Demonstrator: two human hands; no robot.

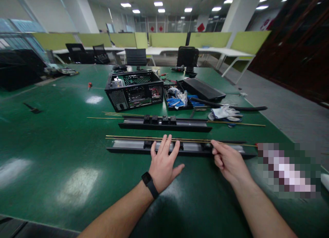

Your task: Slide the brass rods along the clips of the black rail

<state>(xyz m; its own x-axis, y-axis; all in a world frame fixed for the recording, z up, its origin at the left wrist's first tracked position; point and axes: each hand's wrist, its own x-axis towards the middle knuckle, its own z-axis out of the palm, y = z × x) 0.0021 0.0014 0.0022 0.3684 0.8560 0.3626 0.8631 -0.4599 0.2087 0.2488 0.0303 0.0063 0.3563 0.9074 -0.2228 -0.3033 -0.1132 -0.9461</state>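
Note:
A long black channel rail (pixel 128 151) with a grey inner face lies crosswise on the green table before me. Small black blocks (pixel 147 143) sit inside it, and thin brass-coloured rods (pixel 123 138) run along its length. My left hand (pixel 164 162), wearing a black watch, is spread over the rail's middle, its fingertips at the rods. At the right part of the rail, my right hand (pixel 226 159) pinches a thin rod between thumb and forefinger, close to a black block (pixel 206 146). The exact grip point is partly hidden by the fingers.
Behind lies a second channel rail (pixel 164 127) with blocks and rods. Farther back are an open black computer case (pixel 135 90), a tray of blue-and-white gloves (pixel 177 97), more gloves (pixel 224 112) and a black panel (pixel 203 88). A blurred-out item (pixel 288 171) is at right.

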